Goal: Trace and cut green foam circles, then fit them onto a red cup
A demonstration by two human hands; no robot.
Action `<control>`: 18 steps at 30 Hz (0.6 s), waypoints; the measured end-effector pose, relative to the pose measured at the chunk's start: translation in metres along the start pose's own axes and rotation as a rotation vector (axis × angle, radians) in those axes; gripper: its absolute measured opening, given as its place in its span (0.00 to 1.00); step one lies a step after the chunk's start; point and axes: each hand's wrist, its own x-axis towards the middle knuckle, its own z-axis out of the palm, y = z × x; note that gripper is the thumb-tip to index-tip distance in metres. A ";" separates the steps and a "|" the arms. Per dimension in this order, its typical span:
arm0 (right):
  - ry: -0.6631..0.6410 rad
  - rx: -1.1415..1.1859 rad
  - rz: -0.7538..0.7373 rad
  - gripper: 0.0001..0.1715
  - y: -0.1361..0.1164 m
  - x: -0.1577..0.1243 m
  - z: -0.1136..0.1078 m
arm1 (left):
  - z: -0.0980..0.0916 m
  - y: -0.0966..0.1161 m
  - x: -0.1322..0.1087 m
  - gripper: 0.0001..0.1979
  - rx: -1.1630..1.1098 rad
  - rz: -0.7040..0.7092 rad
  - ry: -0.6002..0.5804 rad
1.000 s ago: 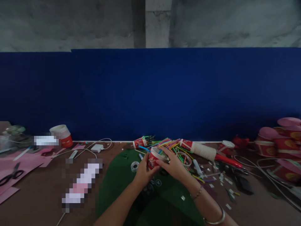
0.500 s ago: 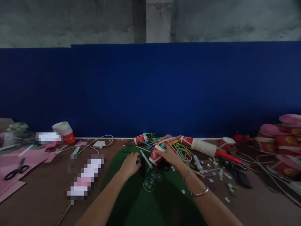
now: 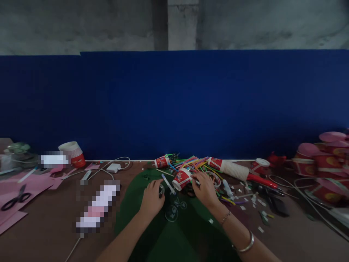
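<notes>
My left hand (image 3: 152, 196) is curled round a small round, silvery-clear thing (image 3: 161, 190), partly covered by the fingers; its kind is unclear. Just to the right, a white pen-like stick (image 3: 168, 183) lies on the green mat (image 3: 133, 203). A red paper cup (image 3: 182, 179) with a white rim rests on its side between my hands. My right hand (image 3: 206, 191) hovers by the cup's right side, fingers bent and apart, with nothing visible in it. Dark loops (image 3: 191, 194), perhaps scissor handles, show under its fingertips. Behind the cup is a heap of coloured pipe-like sticks (image 3: 195, 163).
A lying stack of cups (image 3: 234, 170) and a red-handled tool (image 3: 264, 181) are to the right, among paper scraps. Decorated red cups (image 3: 305, 163) crowd the far right. On the left are black scissors (image 3: 16, 198), pink paper (image 3: 35, 185), a cable and a blurred-out phone-like object (image 3: 98, 207).
My right hand has come off the red cup and moved right and towards me. The left hand has turned slightly, showing more of the round thing. The view has shifted a little.
</notes>
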 end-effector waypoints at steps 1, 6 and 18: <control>-0.041 -0.007 0.016 0.10 0.002 -0.002 -0.002 | 0.000 0.002 -0.002 0.25 0.037 -0.024 0.010; -0.364 -0.178 0.163 0.10 0.005 -0.004 -0.014 | 0.000 0.020 -0.012 0.21 0.045 0.159 0.126; -0.532 -0.329 0.353 0.12 0.006 0.016 -0.047 | 0.031 0.064 0.022 0.37 0.126 0.029 -0.019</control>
